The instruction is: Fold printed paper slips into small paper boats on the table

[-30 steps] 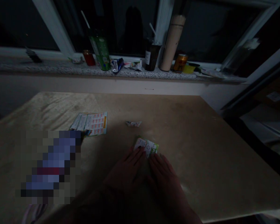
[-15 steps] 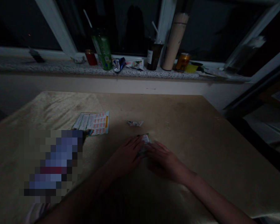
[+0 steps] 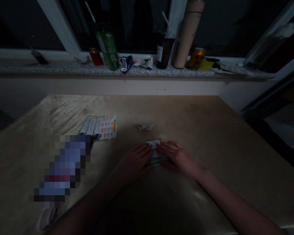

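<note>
A small printed paper (image 3: 155, 152), white with green and red marks, lies on the tan table (image 3: 205, 130) between my hands. My left hand (image 3: 134, 161) rests flat with its fingertips on the paper's left edge. From the right, my right hand (image 3: 176, 156) presses on the paper with its fingers stretched out. A tiny folded paper piece (image 3: 144, 127) sits a little beyond the hands. The room is dim.
A printed flyer (image 3: 100, 127) lies at the left of the table beside a blurred-out object (image 3: 62, 169). On the stone windowsill (image 3: 63, 69) stand a green bottle (image 3: 107, 49), a red can (image 3: 96, 56), a dark bottle (image 3: 164, 49), a tall beige cylinder (image 3: 186, 36), a gold can (image 3: 196, 58) and wrappers.
The paper has been turned and partly refolded under my fingers. Both hands shifted slightly away from me and to the right; the right hand now lies flatter on the paper.
</note>
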`<state>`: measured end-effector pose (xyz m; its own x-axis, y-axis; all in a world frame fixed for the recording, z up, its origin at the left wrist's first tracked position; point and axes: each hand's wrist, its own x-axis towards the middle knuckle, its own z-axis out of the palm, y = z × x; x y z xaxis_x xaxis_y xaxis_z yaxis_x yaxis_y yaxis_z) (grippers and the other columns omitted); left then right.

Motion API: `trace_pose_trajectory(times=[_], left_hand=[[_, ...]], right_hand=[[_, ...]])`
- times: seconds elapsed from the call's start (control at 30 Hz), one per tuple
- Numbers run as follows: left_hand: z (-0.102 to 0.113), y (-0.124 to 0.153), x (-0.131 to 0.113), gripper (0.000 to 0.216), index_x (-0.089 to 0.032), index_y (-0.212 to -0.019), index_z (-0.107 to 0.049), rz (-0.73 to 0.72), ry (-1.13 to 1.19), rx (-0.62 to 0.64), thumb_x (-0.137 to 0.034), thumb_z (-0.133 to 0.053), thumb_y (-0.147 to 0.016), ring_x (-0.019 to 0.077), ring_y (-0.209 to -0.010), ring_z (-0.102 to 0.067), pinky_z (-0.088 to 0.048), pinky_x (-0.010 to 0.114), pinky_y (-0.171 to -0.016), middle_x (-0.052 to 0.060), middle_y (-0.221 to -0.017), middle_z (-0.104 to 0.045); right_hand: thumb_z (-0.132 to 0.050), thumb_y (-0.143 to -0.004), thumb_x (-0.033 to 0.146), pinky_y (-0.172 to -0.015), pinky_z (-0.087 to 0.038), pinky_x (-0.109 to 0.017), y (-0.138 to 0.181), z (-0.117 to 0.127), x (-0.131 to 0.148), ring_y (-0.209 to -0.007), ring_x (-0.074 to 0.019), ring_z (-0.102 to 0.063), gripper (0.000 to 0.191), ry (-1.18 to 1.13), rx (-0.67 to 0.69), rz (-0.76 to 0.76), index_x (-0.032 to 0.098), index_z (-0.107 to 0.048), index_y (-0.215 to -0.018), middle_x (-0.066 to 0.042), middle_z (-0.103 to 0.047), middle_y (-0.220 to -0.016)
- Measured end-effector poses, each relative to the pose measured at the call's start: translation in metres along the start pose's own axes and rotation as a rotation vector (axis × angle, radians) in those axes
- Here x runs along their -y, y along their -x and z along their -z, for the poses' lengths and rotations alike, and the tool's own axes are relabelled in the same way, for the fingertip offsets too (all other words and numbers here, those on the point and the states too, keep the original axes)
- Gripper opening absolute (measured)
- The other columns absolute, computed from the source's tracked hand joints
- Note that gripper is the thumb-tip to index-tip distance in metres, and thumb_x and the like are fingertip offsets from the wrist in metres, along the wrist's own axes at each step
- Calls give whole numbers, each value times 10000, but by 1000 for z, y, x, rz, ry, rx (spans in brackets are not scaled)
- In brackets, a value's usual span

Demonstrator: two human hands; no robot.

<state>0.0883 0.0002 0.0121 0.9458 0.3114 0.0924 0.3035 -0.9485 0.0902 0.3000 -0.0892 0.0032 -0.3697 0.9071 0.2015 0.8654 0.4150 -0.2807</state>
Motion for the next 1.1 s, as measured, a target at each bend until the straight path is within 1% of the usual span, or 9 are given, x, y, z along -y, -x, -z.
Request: trace_pose_trajectory(times=[0.13, 0.3, 0.43, 0.57, 0.7, 0.83, 0.9, 0.97, 1.1], left_hand=[[-2, -3, 1, 349, -142, -1232, -539, -1, 12, -21, -307, -415, -950, 196, -1195, -491, -334, 356, -1040, 77, -1294, -549], [-6, -5, 5, 344, -144, -1202, -564, 51, 124, -44, -263, -343, -966, 167, -1169, -518, -374, 331, -1021, 51, -1260, -580], [-7, -3, 6, 350, -128, -1228, -536, 51, 167, -45, -267, -366, -955, 178, -1187, -502, -365, 337, -1029, 75, -1289, -553], [-6, 0, 6, 448, -148, -1365, -358, 91, 246, -44, -271, -416, -938, 188, -1211, -476, -381, 331, -1010, 91, -1370, -465], [-5, 1, 6, 578, -160, -1442, -140, 175, 320, -34, -241, -401, -933, 210, -1163, -522, -436, 343, -944, 114, -1373, -454], [0, 3, 3, 719, -163, -1453, 29, 171, 327, -48, -236, -433, -908, 232, -1244, -439, -396, 355, -983, 137, -1476, -271], [3, 3, 0, 734, -178, -1455, 21, 150, 303, -38, -240, -454, -899, 244, -1262, -415, -391, 352, -987, 139, -1516, -130], [6, 4, -3, 699, -198, -1457, -57, 129, 257, -32, -243, -470, -895, 254, -1281, -385, -382, 352, -997, 125, -1529, -35], [7, 4, -8, 657, -202, -1439, -193, 93, 171, -34, -286, -516, -873, 279, -1319, -307, -343, 400, -1030, 111, -1526, -92]], right_hand=[[-577, -834, 404, -1036, -290, -427, 2, 1, 1, -1249, -230, -420, 488, 1, -14, 15, 163, -517, -1254, -95, -514, -1331], [-510, -899, 302, -995, -332, -441, 1, -7, -4, -1170, -221, -499, 308, 26, -92, 40, 207, -579, -1184, -79, -586, -1252], [-511, -903, 315, -1003, -320, -447, 1, -6, -3, -1160, -218, -504, 304, 10, -99, 21, 223, -579, -1184, -63, -597, -1239], [-512, -903, 309, -974, -346, -421, -1, 0, 2, -1148, -215, -509, 288, -56, -98, 1, 226, -587, -1169, -60, -617, -1206], [-520, -902, 293, -905, -395, -386, -7, 3, 3, -1073, -212, -548, 239, -175, -126, -69, 224, -610, -1112, -61, -660, -1100], [-507, -908, 261, -827, -436, -344, -21, 0, -3, -920, -195, -594, 167, -300, -185, -142, 196, -642, -983, -59, -675, -944], [-494, -912, 244, -800, -447, -326, -28, -3, -7, -875, -186, -599, 163, -342, -224, -180, 187, -647, -920, -59, -666, -900], [-492, -910, 228, -780, -453, -317, -35, -6, -10, -847, -183, -600, 163, -352, -253, -210, 183, -647, -889, -58, -658, -872], [-516, -889, 200, -756, -451, -316, -42, -13, -16, -822, -187, -589, 138, -295, -282, -248, 178, -641, -835, -55, -641, -838]])
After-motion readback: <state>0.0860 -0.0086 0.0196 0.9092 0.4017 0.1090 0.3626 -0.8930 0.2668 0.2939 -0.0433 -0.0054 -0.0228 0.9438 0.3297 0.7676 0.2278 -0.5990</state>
